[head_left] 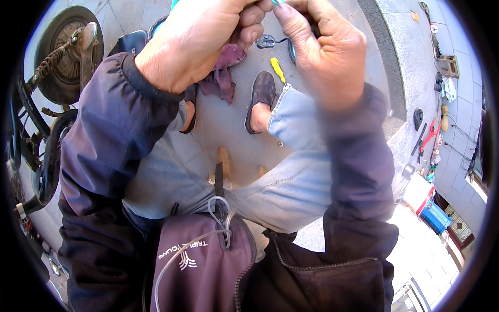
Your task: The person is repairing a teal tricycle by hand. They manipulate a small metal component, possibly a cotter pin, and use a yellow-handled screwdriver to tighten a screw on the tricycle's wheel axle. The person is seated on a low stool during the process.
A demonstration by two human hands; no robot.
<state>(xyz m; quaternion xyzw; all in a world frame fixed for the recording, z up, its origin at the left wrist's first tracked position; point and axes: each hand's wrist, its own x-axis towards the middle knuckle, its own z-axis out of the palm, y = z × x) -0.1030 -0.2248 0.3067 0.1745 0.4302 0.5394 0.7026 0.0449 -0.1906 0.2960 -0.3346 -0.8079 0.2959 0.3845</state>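
Teal piece (278, 1) pinched at fingertips of right hand (328, 44); left hand (205, 34) curled beside, hold unclear

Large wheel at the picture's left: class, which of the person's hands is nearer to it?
Left. The left hand is raised to the right of the large wheel; the right hand is beyond the left one, farther to the right.
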